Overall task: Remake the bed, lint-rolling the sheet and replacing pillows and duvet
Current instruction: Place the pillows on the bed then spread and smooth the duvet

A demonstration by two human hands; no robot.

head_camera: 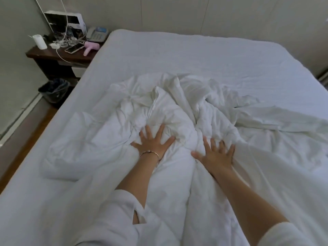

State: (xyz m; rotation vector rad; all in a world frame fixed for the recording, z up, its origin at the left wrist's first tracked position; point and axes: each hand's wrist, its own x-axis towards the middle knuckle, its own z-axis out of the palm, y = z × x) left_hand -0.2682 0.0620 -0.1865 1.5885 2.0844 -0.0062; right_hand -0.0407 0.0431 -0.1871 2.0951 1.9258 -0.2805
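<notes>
Right hand [215,153] motion-blurred; duvet [159,107] cut off at bottom; nightstand clutter [69,39] prob. cables.

both arms reach forward, bare from the elbows down, white sleeves pushed up. the left hand [152,143] lies palm down with fingers spread wide, a thin bracelet [150,153] on its wrist. the right hand [215,156] is likewise flat, fingers splayed.

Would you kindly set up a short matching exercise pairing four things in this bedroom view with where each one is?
Things:
1. duvet
2. left hand
3. pink hairdryer
4. bin

Places:
A. on the floor beside the bed
B. on the nightstand
C. bunched at the near end of the bed
D. pressed flat on the duvet, bracelet at the wrist

Pairs: 1-C, 2-D, 3-B, 4-A
</notes>
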